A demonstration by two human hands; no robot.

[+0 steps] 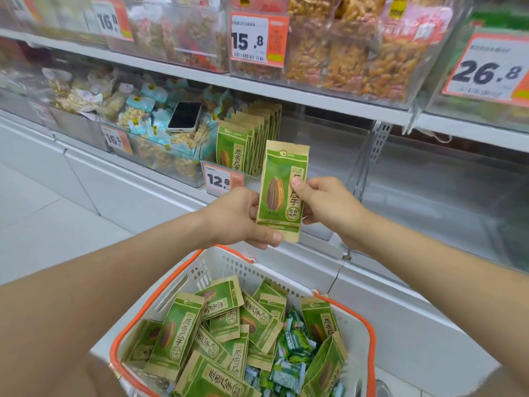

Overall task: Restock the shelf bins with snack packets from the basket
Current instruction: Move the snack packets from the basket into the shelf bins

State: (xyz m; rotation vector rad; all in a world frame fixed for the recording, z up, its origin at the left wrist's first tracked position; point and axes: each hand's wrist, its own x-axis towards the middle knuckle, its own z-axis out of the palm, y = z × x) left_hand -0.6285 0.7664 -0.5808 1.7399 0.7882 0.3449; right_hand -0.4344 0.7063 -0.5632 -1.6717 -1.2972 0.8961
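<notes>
Between left hand (239,217) and right hand (325,206), upright packet (282,193), pinched

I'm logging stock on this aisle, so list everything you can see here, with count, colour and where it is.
held sunflower seed packet: one, green and tan, upright between both hands
shelved seed packets: one upright row, green and tan, behind the 12.8 price tag
basket: one, white with orange rim, bottom centre
loose seed packets: many, green and tan, inside it
small wrapped snacks: many, dark green, its right side
phone: one, dark screen, lying on pale blue nut packets
snack bags: many, orange-brown, upper right
other price tags: four, orange and white, bin fronts
left hand: holds the packet's lower left edge
right hand: pinches its right edge
</notes>
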